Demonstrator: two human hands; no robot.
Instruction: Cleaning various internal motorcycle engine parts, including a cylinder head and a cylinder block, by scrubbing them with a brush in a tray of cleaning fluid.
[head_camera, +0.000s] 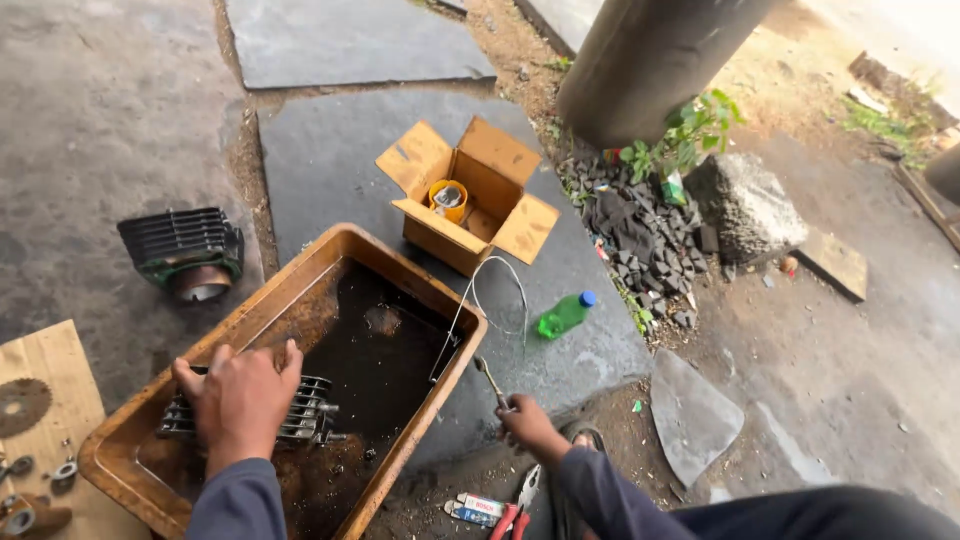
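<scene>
With my left hand (240, 398) pressed flat on the finned cylinder head (300, 420) in the orange tray (420, 275), I'd keep it steady while my right hand (530, 425) grips the screwdriver (490, 382)

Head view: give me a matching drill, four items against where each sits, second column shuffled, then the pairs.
Items:
1. finned engine part
2. green bottle
3. yellow cup
4. red-handled pliers

Places:
A. inside the open cardboard box
B. on the ground near the right hand
C. in the brown tray, under the left hand
D. lying on the stone slab, right of the tray

Pairs: 1-C, 2-D, 3-A, 4-B
</scene>
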